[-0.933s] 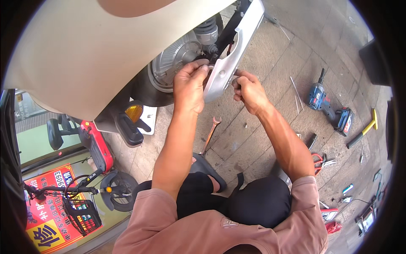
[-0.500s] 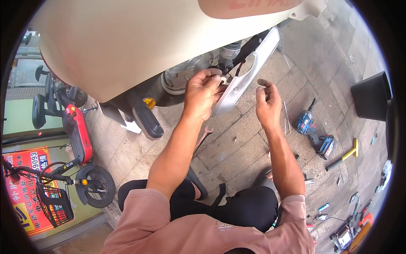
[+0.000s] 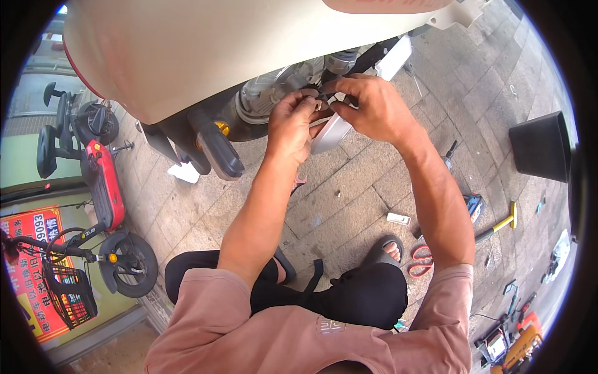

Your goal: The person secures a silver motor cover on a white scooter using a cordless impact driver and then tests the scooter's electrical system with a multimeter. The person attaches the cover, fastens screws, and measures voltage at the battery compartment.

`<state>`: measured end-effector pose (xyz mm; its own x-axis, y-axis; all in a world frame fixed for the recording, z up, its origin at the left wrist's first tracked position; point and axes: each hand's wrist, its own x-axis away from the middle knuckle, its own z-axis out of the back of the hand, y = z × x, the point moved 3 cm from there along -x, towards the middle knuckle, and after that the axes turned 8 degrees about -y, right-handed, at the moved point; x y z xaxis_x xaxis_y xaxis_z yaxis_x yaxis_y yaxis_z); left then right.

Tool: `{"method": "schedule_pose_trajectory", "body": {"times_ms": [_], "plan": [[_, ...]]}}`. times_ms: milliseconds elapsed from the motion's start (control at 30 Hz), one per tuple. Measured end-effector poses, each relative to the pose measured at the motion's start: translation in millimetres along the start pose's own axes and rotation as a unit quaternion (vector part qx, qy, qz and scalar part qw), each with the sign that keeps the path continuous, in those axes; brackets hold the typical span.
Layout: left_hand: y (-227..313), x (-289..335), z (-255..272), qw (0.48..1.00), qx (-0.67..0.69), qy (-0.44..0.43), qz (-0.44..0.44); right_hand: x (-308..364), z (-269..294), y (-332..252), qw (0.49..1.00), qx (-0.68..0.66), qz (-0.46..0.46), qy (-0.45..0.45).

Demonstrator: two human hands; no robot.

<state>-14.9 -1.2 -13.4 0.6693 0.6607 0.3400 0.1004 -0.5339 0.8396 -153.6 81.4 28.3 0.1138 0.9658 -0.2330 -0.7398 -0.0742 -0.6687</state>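
My left hand is closed in a pinch beside the grey metal motor housing, under the cream body panel of a scooter. My right hand meets it from the right, thumb and fingers bent together at the dark wiring. Whatever small part lies between the fingertips is hidden. A silver trim piece hangs below the hands, partly covered by my right hand. A black footrest with a yellow reflector juts out left of my left hand.
Red-handled scissors, a small white box and a yellow hammer lie on the paving to the right. My right forearm partly hides a cordless power tool. A black bin stands far right, a red electric scooter left.
My right hand has moved up and left from open space to the wiring beside my left hand. The view has shifted slightly, and the scissors and white box now show.
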Motion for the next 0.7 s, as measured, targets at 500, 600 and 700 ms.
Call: {"method": "schedule_pose_trajectory", "body": {"times_ms": [500,600,700], "plan": [[2,-1,2,0.999,-0.04,-0.009,0.023,5,-27,6,0.995,0.021,-0.005,0.098],[3,1,2,0.999,-0.037,-0.035,0.003,2,-26,7,0.992,0.0,-0.036,0.124],[1,3,1,0.996,-0.076,-0.026,-0.031,1,-28,6,0.991,-0.005,-0.043,0.125]]}}
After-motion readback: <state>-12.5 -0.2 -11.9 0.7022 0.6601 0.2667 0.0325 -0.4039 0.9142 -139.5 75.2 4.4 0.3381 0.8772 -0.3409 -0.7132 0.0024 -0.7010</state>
